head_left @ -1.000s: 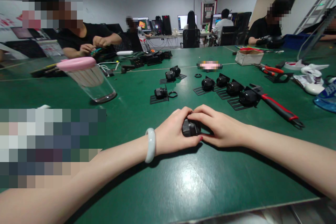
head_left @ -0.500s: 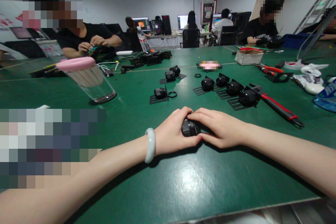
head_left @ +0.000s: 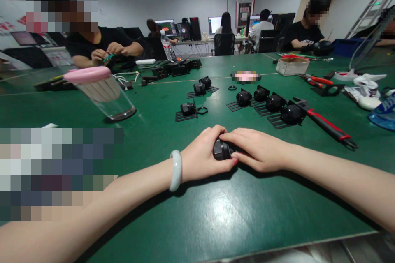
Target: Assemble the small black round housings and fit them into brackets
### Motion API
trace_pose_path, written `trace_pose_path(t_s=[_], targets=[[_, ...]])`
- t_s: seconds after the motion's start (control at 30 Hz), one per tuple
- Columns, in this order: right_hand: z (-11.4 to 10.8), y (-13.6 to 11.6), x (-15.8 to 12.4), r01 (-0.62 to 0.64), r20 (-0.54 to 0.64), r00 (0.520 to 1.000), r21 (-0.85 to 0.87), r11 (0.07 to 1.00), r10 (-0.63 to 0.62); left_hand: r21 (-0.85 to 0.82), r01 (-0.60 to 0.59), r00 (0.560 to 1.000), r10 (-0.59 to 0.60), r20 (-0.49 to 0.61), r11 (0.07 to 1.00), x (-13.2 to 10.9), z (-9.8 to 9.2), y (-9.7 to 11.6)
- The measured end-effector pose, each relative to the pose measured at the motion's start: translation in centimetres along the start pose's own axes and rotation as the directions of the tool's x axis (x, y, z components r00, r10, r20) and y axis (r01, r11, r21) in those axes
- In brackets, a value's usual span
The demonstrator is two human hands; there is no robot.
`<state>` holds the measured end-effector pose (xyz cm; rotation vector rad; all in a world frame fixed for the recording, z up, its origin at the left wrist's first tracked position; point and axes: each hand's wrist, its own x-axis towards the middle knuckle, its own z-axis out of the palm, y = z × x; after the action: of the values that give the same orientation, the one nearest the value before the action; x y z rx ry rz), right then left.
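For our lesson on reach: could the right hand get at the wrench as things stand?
Probably yes: nothing lies between the right hand and the wrench handle, though that hand would likely first have to leave the black part.

In front of you spreads a glossy, dark green table (head_left: 262, 209); toward your right stand four rounded black plastic fittings (head_left: 275, 102) with slotted black plates (head_left: 280, 122), a dark-headed adjustable wrench with a red-and-black handle (head_left: 330, 125) lying just beside the nearest; left of those you have a ribbed black fitting (head_left: 187, 109) with its own slotted plate, a thin black hexagonal ring (head_left: 202, 107) near it, and two similar black fittings (head_left: 200, 88) farther back; a second thin black ring (head_left: 232, 89) lies flat between the groups; on your left stands a clear cylindrical cup with a pink lid (head_left: 114, 100); farther right lie orange-red-handled pliers (head_left: 321, 80), near a small whitish open box (head_left: 292, 67).
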<state>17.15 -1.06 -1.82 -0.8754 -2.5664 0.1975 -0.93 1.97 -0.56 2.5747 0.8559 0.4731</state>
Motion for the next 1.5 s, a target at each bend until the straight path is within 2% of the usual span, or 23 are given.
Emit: trace_pose_path(t_s=[1.1, 1.5], targets=[[-0.32, -0.28, 0.13, -0.030, 0.006, 1.000, 0.031, 0.999, 0.029, -0.045, 0.032, 0.999, -0.032, 0.000, 0.998, 0.09, -0.08, 0.09], [-0.29, -0.30, 0.12, -0.029, 0.020, 0.999, 0.000, 1.000, 0.029, -0.008, 0.014, 1.000, -0.014, 0.012, 1.000, 0.11, -0.07, -0.03]])
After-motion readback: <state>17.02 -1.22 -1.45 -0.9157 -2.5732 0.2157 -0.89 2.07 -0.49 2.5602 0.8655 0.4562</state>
